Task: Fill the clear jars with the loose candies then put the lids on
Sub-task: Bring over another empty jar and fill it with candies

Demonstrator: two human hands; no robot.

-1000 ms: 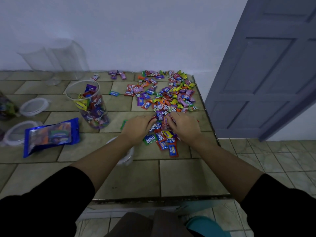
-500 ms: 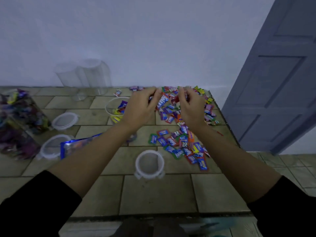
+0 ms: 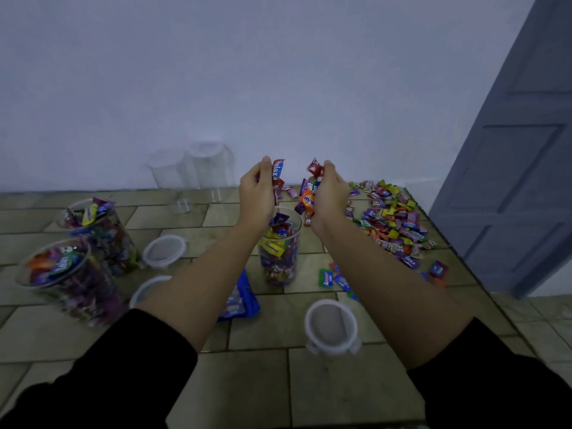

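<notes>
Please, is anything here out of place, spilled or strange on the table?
Nothing looks damaged. Only a few loose candies lie very near the right edge of the table, apart from the main pile, and could slip off.

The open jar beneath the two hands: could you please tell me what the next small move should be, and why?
Probably ease the right hand a little left, over the jar, and let both hands release. The left hand and right hand each grip candies above the jar's mouth, but the right bunch hangs slightly right of the rim, so dropping from there might spill some.
</notes>
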